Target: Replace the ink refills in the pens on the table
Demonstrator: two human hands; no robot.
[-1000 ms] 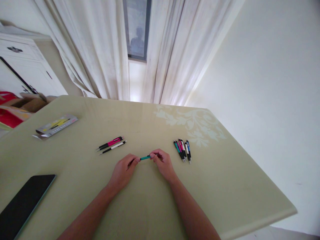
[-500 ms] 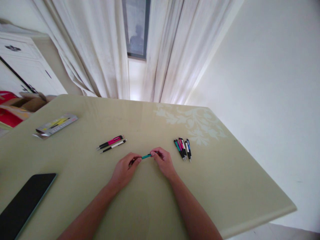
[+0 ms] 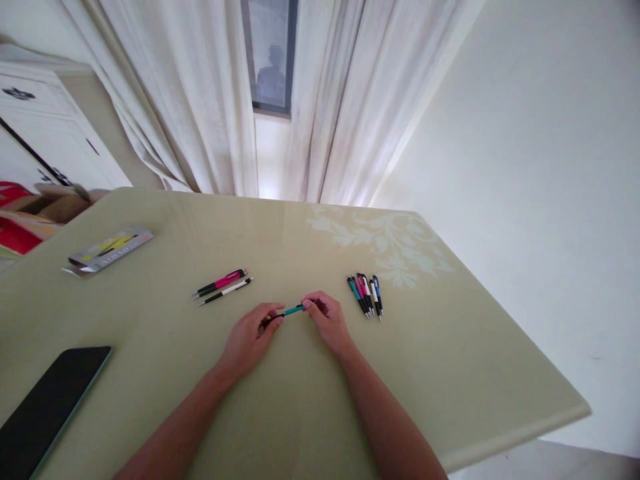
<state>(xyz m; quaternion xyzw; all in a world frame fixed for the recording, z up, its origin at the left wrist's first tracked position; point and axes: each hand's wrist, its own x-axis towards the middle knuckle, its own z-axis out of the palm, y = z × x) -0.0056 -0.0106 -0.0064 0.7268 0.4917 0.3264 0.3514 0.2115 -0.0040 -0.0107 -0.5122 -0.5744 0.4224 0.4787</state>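
Observation:
A teal and black pen (image 3: 293, 311) lies between my two hands, low over the middle of the table. My left hand (image 3: 251, 333) has thumb and fingers closed around its black grip end. At the other end, my right hand (image 3: 326, 321) pinches the pen between thumb and fingertips, hiding part of it. To the left, a white and black pen (image 3: 227, 291) lies beside pink and black pens (image 3: 220, 283). Right of my right hand lies a row of several pens, among them a teal one (image 3: 357, 297) and a blue one (image 3: 377, 295), tips toward me.
A crumpled clear-and-grey package (image 3: 111, 251) with yellow print lies at the table's (image 3: 450, 360) far left. A dark tablet (image 3: 55, 407) rests at the near left. Behind are curtains (image 3: 200, 100), and a white wall (image 3: 550, 200) stands to the right.
My left fingers have shifted slightly on the pen, so more of its black grip shows. My right hand stays at the other end. The view has moved a little.

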